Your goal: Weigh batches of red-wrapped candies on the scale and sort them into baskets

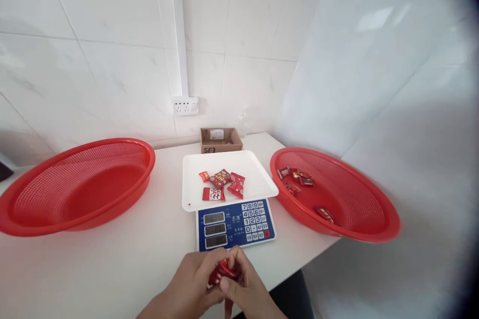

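Note:
My left hand (192, 279) and my right hand (249, 286) meet in front of the scale, fingers closed around a shiny red snack packet (216, 275). A strip of red hangs below the fingers. Much of what I hold is hidden, so I cannot tell whether it is one packet or more. Just beyond my hands is a digital scale (232, 227) with a blue keypad panel. On its white tray (192, 169) lie several small red and brown snack packets (220, 178), grouped near the middle.
To the left stands a big red plastic basket (147, 169) with nothing seen inside. A second red basket (359, 234) at right holds several small packets (299, 177). Behind the scale sits a cardboard box (224, 148) near the tiled wall, under a socket (185, 106).

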Demonstrator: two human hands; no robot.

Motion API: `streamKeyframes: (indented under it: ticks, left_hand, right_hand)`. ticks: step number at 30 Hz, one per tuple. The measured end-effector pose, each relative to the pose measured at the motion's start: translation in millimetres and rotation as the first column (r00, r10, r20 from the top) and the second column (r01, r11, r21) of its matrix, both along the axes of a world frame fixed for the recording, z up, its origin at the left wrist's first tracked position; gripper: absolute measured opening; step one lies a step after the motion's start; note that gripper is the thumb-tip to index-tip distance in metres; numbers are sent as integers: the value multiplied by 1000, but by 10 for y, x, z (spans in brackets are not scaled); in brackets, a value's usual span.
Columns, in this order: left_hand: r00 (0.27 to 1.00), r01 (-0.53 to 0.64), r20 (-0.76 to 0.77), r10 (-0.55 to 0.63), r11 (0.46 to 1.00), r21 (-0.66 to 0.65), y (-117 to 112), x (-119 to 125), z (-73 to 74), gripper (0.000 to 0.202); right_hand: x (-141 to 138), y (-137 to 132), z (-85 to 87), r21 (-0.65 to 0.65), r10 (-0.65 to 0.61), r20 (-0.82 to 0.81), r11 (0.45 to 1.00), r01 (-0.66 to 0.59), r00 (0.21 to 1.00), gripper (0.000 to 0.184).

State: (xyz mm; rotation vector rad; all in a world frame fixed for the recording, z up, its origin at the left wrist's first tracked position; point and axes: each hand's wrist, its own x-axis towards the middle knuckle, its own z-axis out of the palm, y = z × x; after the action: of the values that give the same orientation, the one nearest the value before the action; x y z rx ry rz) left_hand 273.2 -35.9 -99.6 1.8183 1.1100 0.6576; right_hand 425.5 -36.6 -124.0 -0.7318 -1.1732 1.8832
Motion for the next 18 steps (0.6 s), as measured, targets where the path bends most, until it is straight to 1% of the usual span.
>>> streamKeyframes:
  ticks: [1,3,4,5,6,7,8,9,10,11,12,13,14,15,16,18]
  left_hand:
    - [999,9,-45,-6,997,81,2,6,22,27]
    - [994,-12,-100,35,975,223,46,-41,78,49]
    - [987,-57,-126,97,955,290,88,-107,114,59]
    - [969,-125,-155,192,923,363,141,-205,158,64]
    - [932,-204,-186,311,874,441,198,-335,209,66]
    - [857,-300,-222,465,801,519,253,-493,267,60]
    - [755,-366,-258,603,713,598,299,-668,330,56]
    - [631,-409,-293,718,630,661,329,-851,395,56]
    - [497,-439,-341,798,570,694,340,-1029,457,57]
    - [370,-464,-387,845,528,711,330,-1188,512,56]
    - [286,-475,-447,847,531,702,301,-1320,558,54]
    - [244,-478,-508,826,558,678,258,-1417,591,53]
    - [225,-473,-556,800,589,655,208,-1476,610,50]
    - [227,-462,-594,772,622,632,156,-1496,617,47]
    - [239,-450,-619,748,650,612,107,-1482,615,45]
    - [264,-440,-642,719,683,583,37,-1368,597,42]
  right_hand:
    - [6,13,1,24,-10,3,1000,10,1000,52]
    - [49,64,21,74,-71,42,995,67,997,46]
    - [95,102,44,99,-127,72,988,120,989,44]
    - [161,149,75,128,-204,103,973,191,973,42]
    - [248,203,113,167,-300,125,946,278,946,41]
    - [358,262,156,215,-399,141,905,366,906,39]
    - [485,326,202,277,-508,146,845,458,849,38]
    - [627,390,248,352,-617,142,763,543,774,37]
    - [776,452,294,427,-692,153,690,584,706,36]
    - [926,509,338,508,-789,154,579,638,595,37]
    - [1067,559,380,571,-858,173,487,661,484,38]
    - [1195,600,418,622,-896,198,429,655,398,39]
    - [1305,632,452,664,-920,235,387,640,313,40]
    - [1395,655,483,695,-928,284,374,614,243,41]
    - [1466,671,510,717,-923,337,379,586,185,41]
    - [1558,695,553,739,-896,433,418,528,102,41]
